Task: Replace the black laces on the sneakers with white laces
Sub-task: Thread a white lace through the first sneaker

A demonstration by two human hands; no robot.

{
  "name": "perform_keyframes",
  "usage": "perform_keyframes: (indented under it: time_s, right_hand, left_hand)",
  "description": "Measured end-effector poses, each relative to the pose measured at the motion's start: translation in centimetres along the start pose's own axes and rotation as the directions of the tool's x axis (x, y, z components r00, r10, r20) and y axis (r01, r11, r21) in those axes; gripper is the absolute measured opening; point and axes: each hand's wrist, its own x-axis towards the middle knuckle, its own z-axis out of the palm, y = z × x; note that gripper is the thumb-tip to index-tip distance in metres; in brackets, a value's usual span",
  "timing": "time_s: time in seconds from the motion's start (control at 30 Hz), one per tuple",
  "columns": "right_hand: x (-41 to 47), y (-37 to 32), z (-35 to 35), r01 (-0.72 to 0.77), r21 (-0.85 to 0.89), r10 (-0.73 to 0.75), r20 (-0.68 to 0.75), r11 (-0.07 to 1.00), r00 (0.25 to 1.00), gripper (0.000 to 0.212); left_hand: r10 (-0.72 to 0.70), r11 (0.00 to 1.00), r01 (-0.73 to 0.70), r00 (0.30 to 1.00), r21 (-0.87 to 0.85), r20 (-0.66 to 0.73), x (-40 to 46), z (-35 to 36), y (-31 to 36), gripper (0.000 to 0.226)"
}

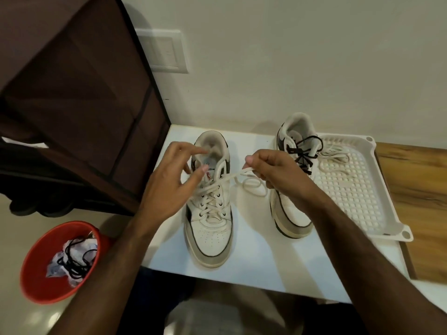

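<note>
In the red bin lie black laces; the white tray holds a white lace.

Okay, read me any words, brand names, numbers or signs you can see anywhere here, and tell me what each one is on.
No text here can be read.
Left sneaker: a small red mark and a dark line of print on the tongue label, too small and blurred to read.
Crumpled wrapper in the red bin: bluish print, unreadable.
Right sneaker, white tray and wall switch plate: no lettering visible.
</note>
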Motion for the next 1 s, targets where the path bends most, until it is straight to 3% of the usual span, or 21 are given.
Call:
perform_keyframes:
  time_s: [0.1,0.17,0.27,0.4,0.47,0.53,0.63,0.7,0.83,0.87,0.93,1.0]
  right_hand:
    - [-0.3,-0.6,0.9,0.071,0.07,-0.085,0.22,0.995,0.972,0.02]
    - [-0.3,-0.7,1.3,0.095,0.15,-0.133,0.269,0.984,0.954,0.019]
    - [-0.1,-0.6,1.2,0.083,0.209,-0.125,0.195,0.974,0.973,0.014]
    - [0.2,-0.4,0.1,0.086,0.077,-0.094,0.095,0.993,0.991,0.013]
    - [0.3,-0.2,-0.8,0.064,0.136,-0.062,-0.021,0.989,0.998,0.009]
    - [0.3,0.1,-1.6,0.038,0.224,-0.013,-0.109,0.974,0.994,0.007]
    - [0.2,0.1,-1.8,-0.009,0.36,0.054,-0.117,0.933,0.992,0.011]
    - [0.3,-0.2,-1.6,-0.03,0.504,0.108,-0.125,0.863,0.986,0.02]
    - [0.3,-0.7,-0.7,0.002,0.812,0.186,-0.136,0.583,0.973,0.029]
    - [0.3,-0.9,-0.5,0.02,0.862,0.193,-0.136,0.506,0.972,0.026]
    - [0.3,-1.4,-0.2,0.044,0.905,0.221,-0.151,0.424,0.963,0.024]
    - [0.3,-1.9,-0.3,0.027,0.885,0.235,-0.153,0.466,0.96,0.031]
  left_hand:
    - [0.095,0.995,-0.096,0.995,0.031,0.042,0.1,0.7,0.8,0.038]
    - [0.124,0.987,-0.131,0.99,0.097,0.071,0.1,1.3,1.5,0.038]
    - [0.122,0.991,-0.126,0.989,0.047,0.085,0.0,1.9,1.2,0.033]
    - [0.118,0.982,-0.119,0.993,-0.145,-0.011,0.4,1.2,0.7,0.028]
    - [0.031,0.97,-0.057,0.993,-0.238,-0.112,0.5,0.5,-0.2,0.028]
    - [-0.003,0.978,-0.022,0.993,-0.206,-0.119,0.4,0.1,-0.9,0.029]
    - [-0.008,0.991,0.002,0.999,-0.133,-0.043,0.3,0.5,-1.5,0.026]
    - [0.006,0.981,0.01,0.997,-0.192,0.079,0.2,0.8,-1.4,0.029]
    - [0.116,0.939,0.042,0.894,-0.34,0.432,-0.5,1.1,-0.1,0.036]
    - [0.108,0.929,0.062,0.897,-0.365,0.429,-0.5,1.1,0.3,0.039]
    - [0.022,0.919,0.096,0.956,-0.382,0.291,-0.2,1.0,0.6,0.043]
    - [-0.135,0.932,0.151,0.988,-0.329,0.069,0.4,1.0,-0.2,0.034]
